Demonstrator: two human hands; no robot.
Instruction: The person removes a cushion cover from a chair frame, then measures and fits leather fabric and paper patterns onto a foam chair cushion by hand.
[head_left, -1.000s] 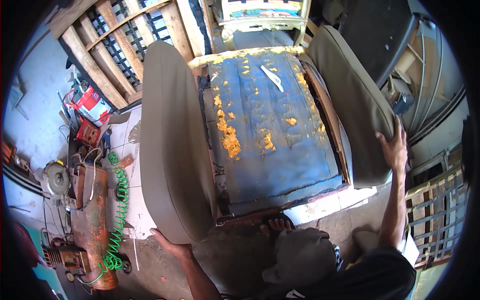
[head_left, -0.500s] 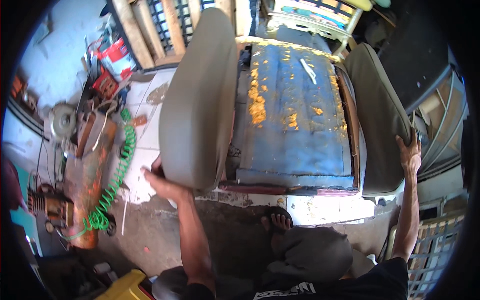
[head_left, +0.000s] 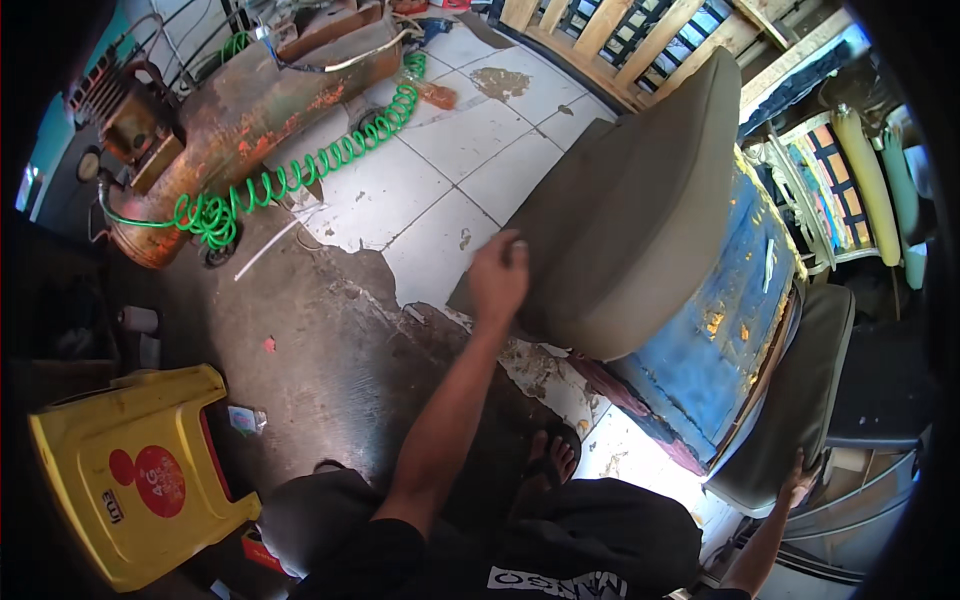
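An armchair or sofa frame stands before me with a worn blue seat base dotted with yellow foam remnants. Its left armrest is covered in grey-brown upholstery, whose outer side spreads down toward the floor tiles. My left hand is at this outer side, fingers curled in; whatever they may pinch is hidden. On the far side of the seat is the matching right armrest. My right hand grips its front end, with part of the fingers out of sight.
A rusty orange air compressor with a coiled green hose lies at upper left. At lower left is a yellow plastic stool. Wooden slatted frames lean at the back. Broken white tiles meet bare concrete.
My view has swung left, so the seat and armrests now appear further right and tilted. My left hand's fingers, stretched before, are curled now. The right hand stays on the right armrest.
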